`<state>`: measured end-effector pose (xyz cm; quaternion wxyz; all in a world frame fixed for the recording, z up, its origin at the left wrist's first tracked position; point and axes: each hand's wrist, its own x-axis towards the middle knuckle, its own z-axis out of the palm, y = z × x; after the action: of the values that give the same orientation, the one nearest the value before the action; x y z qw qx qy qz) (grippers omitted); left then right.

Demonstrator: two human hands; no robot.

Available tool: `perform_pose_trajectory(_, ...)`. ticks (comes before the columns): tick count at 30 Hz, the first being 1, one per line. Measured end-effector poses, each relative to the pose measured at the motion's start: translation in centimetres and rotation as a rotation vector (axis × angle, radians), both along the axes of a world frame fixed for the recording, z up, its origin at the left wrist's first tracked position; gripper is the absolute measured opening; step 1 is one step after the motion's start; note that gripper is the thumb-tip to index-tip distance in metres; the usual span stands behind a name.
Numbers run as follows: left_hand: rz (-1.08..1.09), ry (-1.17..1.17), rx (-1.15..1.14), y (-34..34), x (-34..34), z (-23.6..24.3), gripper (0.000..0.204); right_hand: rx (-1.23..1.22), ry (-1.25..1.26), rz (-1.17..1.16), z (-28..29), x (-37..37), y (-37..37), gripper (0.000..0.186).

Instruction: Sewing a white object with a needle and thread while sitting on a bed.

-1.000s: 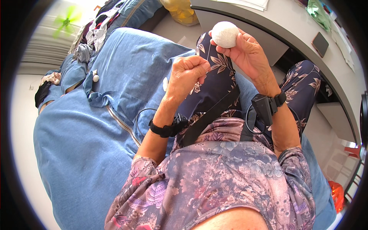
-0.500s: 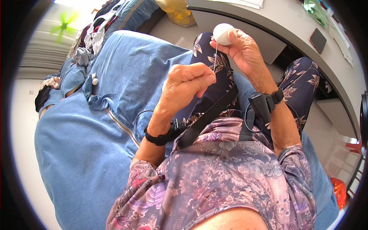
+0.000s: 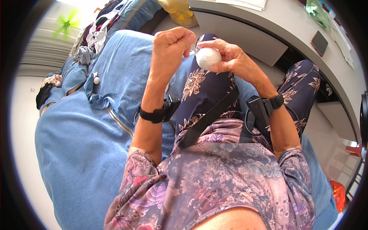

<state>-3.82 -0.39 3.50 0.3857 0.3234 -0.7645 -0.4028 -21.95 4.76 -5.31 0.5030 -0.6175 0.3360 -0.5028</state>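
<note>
A ball of white thread (image 3: 208, 58) sits between the thumb and fingers of my right hand (image 3: 234, 57), above my thigh in dark flowered trousers. To its left, my left hand (image 3: 171, 45) is raised in a closed pinch. The earlier frame shows a strand of thread running from the ball to this hand; now the strand is too fine to make out. Each wrist wears a black strap with a small device. A thin cable hangs by the right wrist.
Under me is a seat with a blue denim cover (image 3: 84, 153). A grey-white table (image 3: 295, 23) curves along the front and right, bearing a phone (image 3: 319, 43) and green cloth (image 3: 317, 14). Clothes (image 3: 100, 32) are heaped at far left near a green fan (image 3: 66, 24); a yellow bag (image 3: 178, 11) stands ahead.
My left hand has risen and moved forward, slightly left. My right hand has brought the ball left and nearer to me, turning so its back and fingers now lie over the ball's far side.
</note>
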Motion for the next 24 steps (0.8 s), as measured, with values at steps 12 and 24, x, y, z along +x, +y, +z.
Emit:
perform_pose_trajectory(12, -0.013, 0.059, 0.431, 0.4, 0.8, -4.3, 0.011, 0.06, -0.298, 0.163, 1.5, -0.9, 1.0, 0.066)
perform_pose_trajectory(24, -0.127, 0.06, 0.481, 2.8, 2.1, -4.9, 0.015, -0.029, -0.827, 0.117, 0.4, -2.3, -0.8, 0.051)
